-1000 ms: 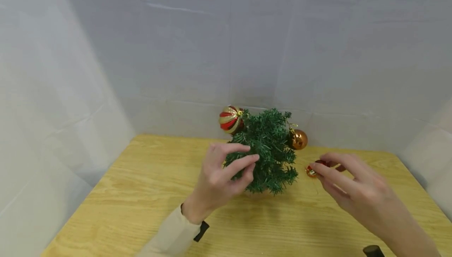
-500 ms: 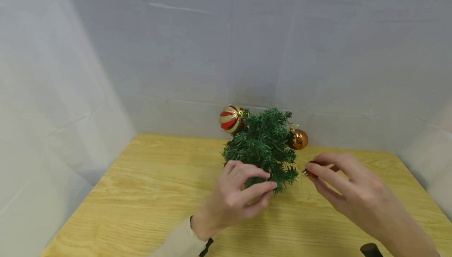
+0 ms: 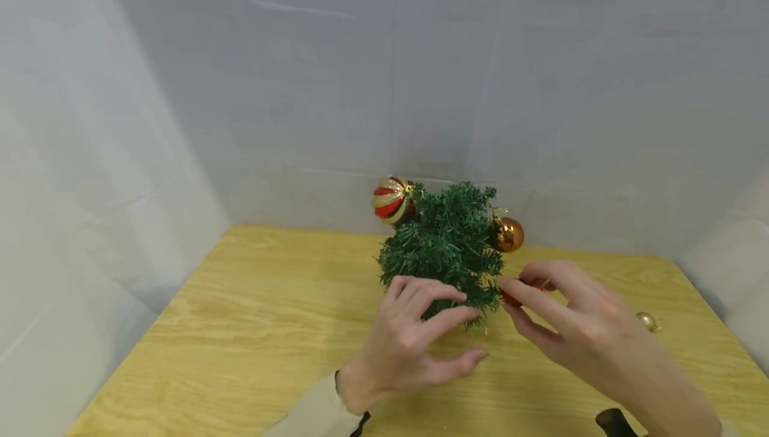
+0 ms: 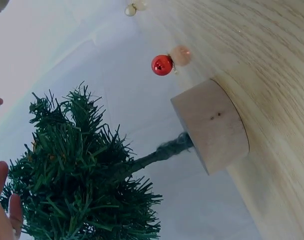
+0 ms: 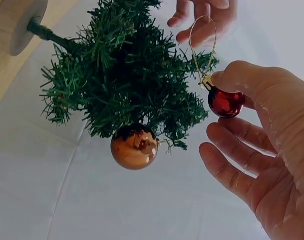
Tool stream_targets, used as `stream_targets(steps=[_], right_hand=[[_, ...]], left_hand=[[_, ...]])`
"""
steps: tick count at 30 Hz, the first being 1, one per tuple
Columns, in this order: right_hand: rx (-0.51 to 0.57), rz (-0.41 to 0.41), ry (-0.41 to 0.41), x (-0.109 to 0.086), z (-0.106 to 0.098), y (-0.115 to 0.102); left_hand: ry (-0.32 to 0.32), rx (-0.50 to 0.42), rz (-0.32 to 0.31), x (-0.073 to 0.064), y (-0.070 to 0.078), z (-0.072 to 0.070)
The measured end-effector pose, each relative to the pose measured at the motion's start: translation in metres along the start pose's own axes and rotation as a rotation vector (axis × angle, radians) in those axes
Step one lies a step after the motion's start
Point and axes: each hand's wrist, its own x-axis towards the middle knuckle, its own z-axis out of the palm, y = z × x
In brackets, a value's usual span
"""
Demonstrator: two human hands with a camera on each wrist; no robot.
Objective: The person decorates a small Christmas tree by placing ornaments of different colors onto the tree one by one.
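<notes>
A small artificial Christmas tree point(image 3: 444, 243) stands on a round wooden base point(image 4: 211, 125). My right hand point(image 3: 579, 317) pinches a shiny red bauble point(image 5: 225, 102) between thumb and fingers, at the tree's right side. From its gold cap a thin gold loop point(image 5: 192, 47) rises, overlapping the branch tips in the right wrist view. Nothing is in my left hand point(image 3: 414, 337), which hovers before the near lower branches, thumb spread from the other fingers. On the tree hang a red-and-gold striped bauble point(image 3: 392, 201) at the back left and a copper bauble point(image 3: 510, 235) at the right.
A small gold bauble point(image 3: 646, 321) lies on the wooden table point(image 3: 270, 303) to the right, beyond my right wrist. Another red bauble point(image 4: 161, 65) lies on the tabletop in the left wrist view. Pale cloth point(image 3: 384, 90) encloses the back and sides.
My right hand has carried the red bauble left to the branches, uncovering the gold bauble. My left hand has come down and right from over the tree, its thumb and fingers spreading apart.
</notes>
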Motion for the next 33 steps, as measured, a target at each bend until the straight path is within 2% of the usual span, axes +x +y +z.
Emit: stream_targets(steps=[7, 16, 21, 27, 33], right_hand=[[-0.014, 0.003, 0.008, 0.001, 0.003, -0.002], [0.005, 0.013, -0.013, -0.001, 0.004, -0.003], [0.044, 0.046, -0.043, -0.006, 0.004, -0.005], [0.104, 0.110, -0.117, -0.014, 0.006, -0.006], [0.135, 0.106, -0.103, -0.015, 0.009, -0.006]], left_hand=[[-0.019, 0.019, -0.074, 0.005, 0.004, 0.002], [0.006, 0.036, -0.026, 0.005, -0.003, 0.004], [0.026, 0.010, -0.045, 0.003, -0.005, 0.001], [0.050, -0.024, -0.077, 0.002, -0.005, -0.003], [0.074, -0.033, -0.073, 0.004, -0.006, -0.004]])
